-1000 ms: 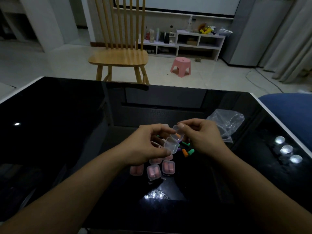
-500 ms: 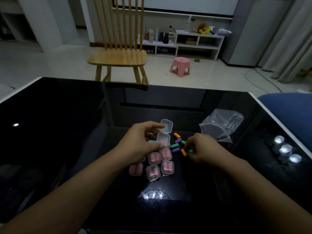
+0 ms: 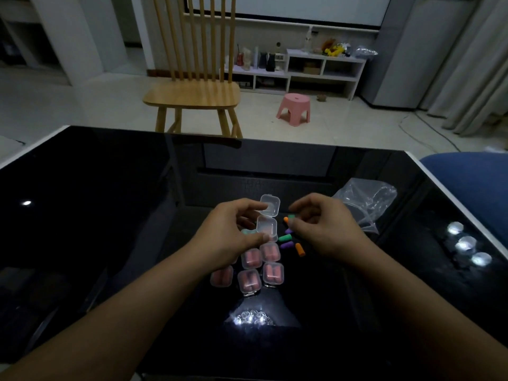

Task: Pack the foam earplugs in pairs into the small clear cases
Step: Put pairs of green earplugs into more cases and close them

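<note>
Two hands work over a glossy black table point(image 3: 110, 215), and we hold the open clear case point(image 3: 267, 219) in our left hand point(image 3: 228, 237), index finger curled onto the raised lid and thumb pinching the near edge of the base. The case's long axis runs away from us, the lid hinged at the far end and tilted up, the empty base nearer. Our right hand point(image 3: 324, 229) hovers just right of it, thumb and fingers curled toward each other around a green earplug point(image 3: 291, 216) at the fingertips; we cannot tell how firmly it is pinched. Loose earplugs lie on the table between and below the hands: another green one point(image 3: 285, 238) lying roughly crosswise, a purple one point(image 3: 286, 245) beside it, and an orange one point(image 3: 300, 249) pointing diagonally toward us. Five closed cases with pink earplugs point(image 3: 270, 272) sit in a cluster under our left wrist, touching one another.

A crumpled clear plastic bag point(image 3: 365, 199) lies on the table to the right. Ceiling lights glare in the table's surface. Beyond it stand a wooden slat-back chair point(image 3: 192, 97), a pink stool point(image 3: 294, 108), a low white shelf point(image 3: 324, 70) and grey curtains point(image 3: 472, 64); a blue cushion point(image 3: 467, 177) shows at the right.
</note>
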